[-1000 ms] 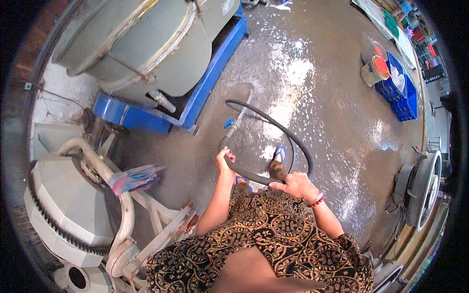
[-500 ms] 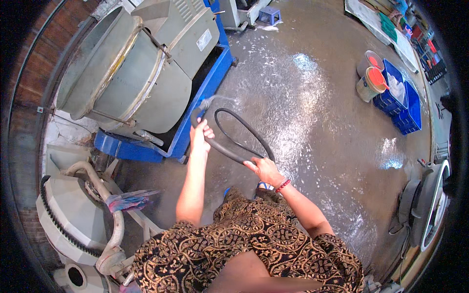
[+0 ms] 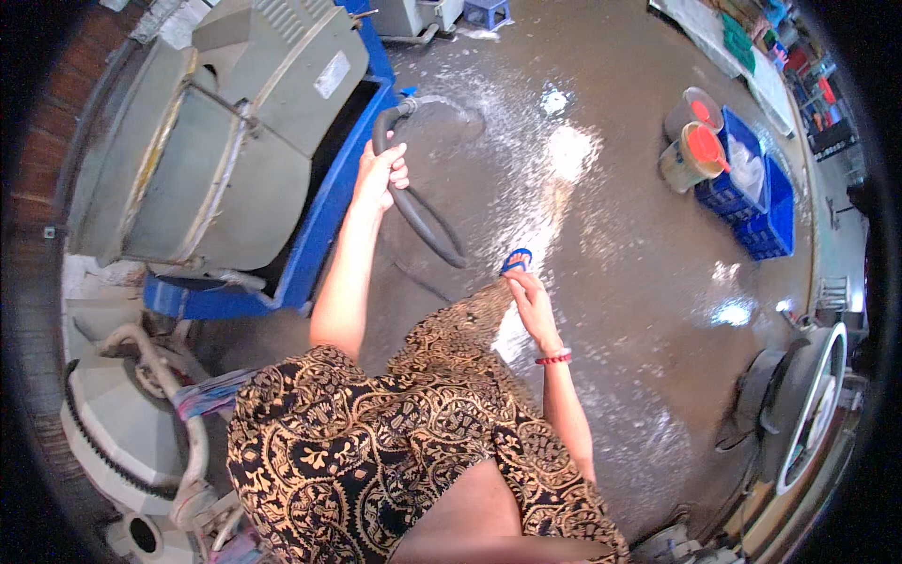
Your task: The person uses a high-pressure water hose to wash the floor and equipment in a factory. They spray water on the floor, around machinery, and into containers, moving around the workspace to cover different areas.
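My left hand (image 3: 378, 176) is wrapped round a black hose (image 3: 427, 226) a short way behind its end. Water (image 3: 440, 103) streams from that end onto the wet floor, beside the blue base of a big grey machine. Behind my hand the hose droops in a bend and runs back towards my patterned trousers (image 3: 460, 324), which hide part of it. My right hand (image 3: 534, 310), with a red bead bracelet at the wrist, is off the hose. Its fingers stretch forward beside the trouser leg, above my foot in a blue sandal (image 3: 517, 260).
At left stands the grey drum machine (image 3: 225, 179) on a blue base (image 3: 216, 296), with another pale machine (image 3: 122, 414) nearer me. Blue crates (image 3: 772, 221) and lidded buckets (image 3: 693, 155) sit at right. A round white-rimmed fan (image 3: 813, 409) is at lower right. Far off is a small blue stool (image 3: 487, 13).
My right hand has let go of the hose and dropped beside my leg. The hose loop has sunk lower. One foot has stepped forward, and the view has shifted to the right.
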{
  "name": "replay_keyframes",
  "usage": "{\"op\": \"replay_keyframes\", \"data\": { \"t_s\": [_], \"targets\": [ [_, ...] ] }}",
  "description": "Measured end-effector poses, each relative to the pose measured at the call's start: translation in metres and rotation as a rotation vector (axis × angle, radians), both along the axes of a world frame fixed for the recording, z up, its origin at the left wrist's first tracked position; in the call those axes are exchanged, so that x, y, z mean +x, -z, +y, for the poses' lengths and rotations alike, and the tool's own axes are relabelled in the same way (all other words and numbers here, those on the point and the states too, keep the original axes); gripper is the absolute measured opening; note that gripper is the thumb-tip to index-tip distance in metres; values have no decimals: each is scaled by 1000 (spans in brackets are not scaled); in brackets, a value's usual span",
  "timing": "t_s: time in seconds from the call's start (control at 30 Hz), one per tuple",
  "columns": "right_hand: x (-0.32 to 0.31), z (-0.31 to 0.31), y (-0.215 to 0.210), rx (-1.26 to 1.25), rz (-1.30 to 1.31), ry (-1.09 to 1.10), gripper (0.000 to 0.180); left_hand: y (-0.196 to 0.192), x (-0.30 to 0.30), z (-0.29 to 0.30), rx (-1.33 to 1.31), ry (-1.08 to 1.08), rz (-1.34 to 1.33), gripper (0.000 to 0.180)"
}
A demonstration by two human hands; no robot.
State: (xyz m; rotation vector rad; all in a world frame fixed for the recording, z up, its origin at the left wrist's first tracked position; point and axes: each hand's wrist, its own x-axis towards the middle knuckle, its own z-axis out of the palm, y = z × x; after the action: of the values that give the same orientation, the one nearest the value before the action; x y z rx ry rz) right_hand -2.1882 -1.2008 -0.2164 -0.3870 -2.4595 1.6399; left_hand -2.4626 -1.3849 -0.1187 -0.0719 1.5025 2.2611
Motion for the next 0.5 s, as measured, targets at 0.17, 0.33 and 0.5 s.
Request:
{"op": "replay_keyframes", "data": {
  "t_s": [0.17,0.33,0.5],
  "targets": [
    [44,186,94,-511,-16,478,24,15,-75,97,-56,-6,41,50],
    [202,260,177,-917,-346,1340,15,24,-145,202,-18,-63,22,50],
    [250,245,183,-931,-812,1466,12,42,-197,290,-36,-62,-60,49]
  ]
}}
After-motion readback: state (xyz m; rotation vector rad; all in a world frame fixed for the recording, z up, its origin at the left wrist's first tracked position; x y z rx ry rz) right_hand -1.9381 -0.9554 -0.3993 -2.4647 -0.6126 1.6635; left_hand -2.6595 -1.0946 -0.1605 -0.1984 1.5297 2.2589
